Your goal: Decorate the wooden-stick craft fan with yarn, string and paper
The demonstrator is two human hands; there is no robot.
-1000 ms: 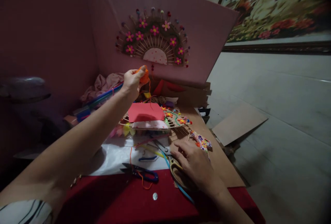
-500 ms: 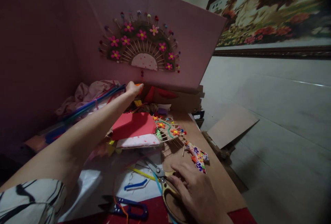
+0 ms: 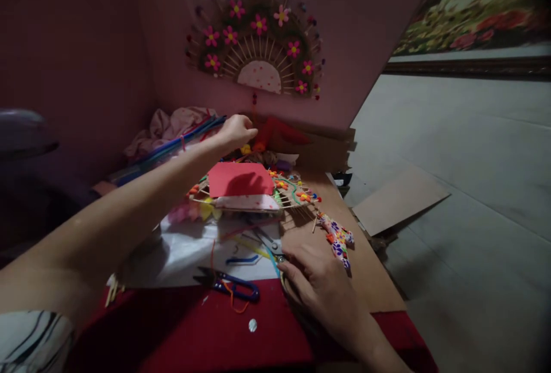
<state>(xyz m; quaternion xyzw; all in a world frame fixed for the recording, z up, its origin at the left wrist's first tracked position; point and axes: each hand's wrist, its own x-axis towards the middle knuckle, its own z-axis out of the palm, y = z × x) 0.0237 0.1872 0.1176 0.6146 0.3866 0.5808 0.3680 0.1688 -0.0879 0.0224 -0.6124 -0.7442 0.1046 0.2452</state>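
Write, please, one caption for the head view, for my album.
Left hand outstretched beyond a red sheet, right hand at gold-handled scissors, a flowered fan behind.

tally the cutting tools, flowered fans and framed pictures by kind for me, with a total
Cutting tools: 2, the gold-handled scissors and the dark blue snips
Flowered fans: 2, the upright fan and the lower fan
Framed picture: 1, partly in view
Total: 5

From where I stand, I can't read a single word, number or brand. A small white patch [image 3: 339, 182] shows on a black object [image 3: 346, 177] beside the brown cardboard sheet [image 3: 361, 269], too small to make out. Any marks on the colourful, dark-framed wall picture [image 3: 482, 17] are too dim to read.
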